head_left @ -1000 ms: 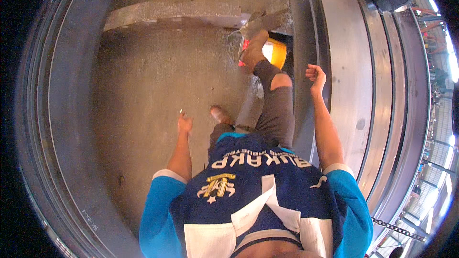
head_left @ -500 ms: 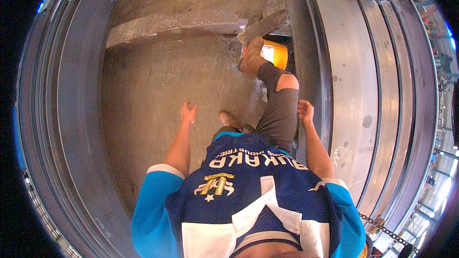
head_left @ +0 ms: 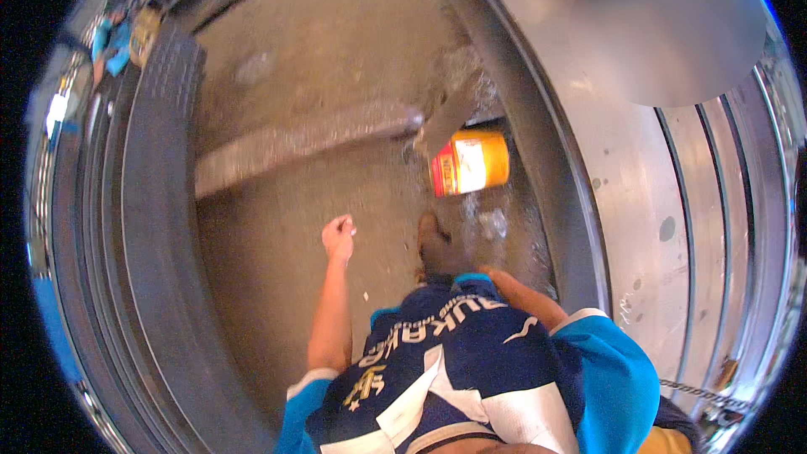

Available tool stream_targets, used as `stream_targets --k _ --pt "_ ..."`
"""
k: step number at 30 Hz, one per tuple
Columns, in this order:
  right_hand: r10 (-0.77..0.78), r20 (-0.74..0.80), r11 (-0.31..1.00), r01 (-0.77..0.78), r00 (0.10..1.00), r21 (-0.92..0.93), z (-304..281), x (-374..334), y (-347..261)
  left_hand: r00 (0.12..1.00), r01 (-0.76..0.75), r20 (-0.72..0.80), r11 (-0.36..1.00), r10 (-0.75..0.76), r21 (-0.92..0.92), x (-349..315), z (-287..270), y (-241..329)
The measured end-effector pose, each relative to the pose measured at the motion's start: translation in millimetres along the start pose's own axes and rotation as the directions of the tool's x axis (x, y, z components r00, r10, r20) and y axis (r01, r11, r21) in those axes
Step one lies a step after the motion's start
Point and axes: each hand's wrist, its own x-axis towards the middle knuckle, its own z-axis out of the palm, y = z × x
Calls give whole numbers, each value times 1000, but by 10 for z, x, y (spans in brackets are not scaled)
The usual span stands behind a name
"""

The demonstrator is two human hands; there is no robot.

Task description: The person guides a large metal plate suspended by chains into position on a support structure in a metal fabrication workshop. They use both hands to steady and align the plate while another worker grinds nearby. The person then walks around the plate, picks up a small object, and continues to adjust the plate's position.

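Note:
My left hand [head_left: 339,240] hangs over the brown floor [head_left: 277,235], away from the steel on either side. Its fingers are curled in; a tiny pale spot shows at the fingertips, too small to name. My right forearm [head_left: 531,301] passes behind the front of my dark blue shirt, which hides the right hand. Ahead of my brown boot [head_left: 430,231], a yellow bucket [head_left: 498,160] with a red and white label lies on its side on the floor. A flat steel piece [head_left: 450,118] slants down just beyond it.
A long low bar [head_left: 311,139] crosses the floor ahead. Dark steel beams [head_left: 155,227] run along the left, and wide grey beams [head_left: 639,202] along the right. A person in blue [head_left: 118,46] is at the far left. A chain [head_left: 698,391] hangs at the lower right.
My view has turned, and the bucket stands lower and nearer in it. The raised leg has come down from the bucket. My left fingers have curled; my right hand has gone out of sight.

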Motion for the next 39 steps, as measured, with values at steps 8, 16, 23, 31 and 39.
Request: stream_targets --k 8,16,23,31,39 --pt "734 -51 437 -413 677 799 -218 852 -481 979 -197 117 912 165 361 1298 -143 -382" --pt "547 -833 780 311 83 543 680 1352 -1249 591 -642 795 517 -136 566 1954 276 -211" --pt "927 -87 78 -38 -365 996 5356 1201 -2266 192 -957 968 250 160 149 1993 675 562" --pt "757 97 25 176 -646 984 8766 1305 -2810 -95 -995 975 32 -200 -90 47 721 185" --pt "932 -121 272 435 -342 858 8987 608 -3011 -525 -849 665 273 -531 -452 -3091 -280 -1674"
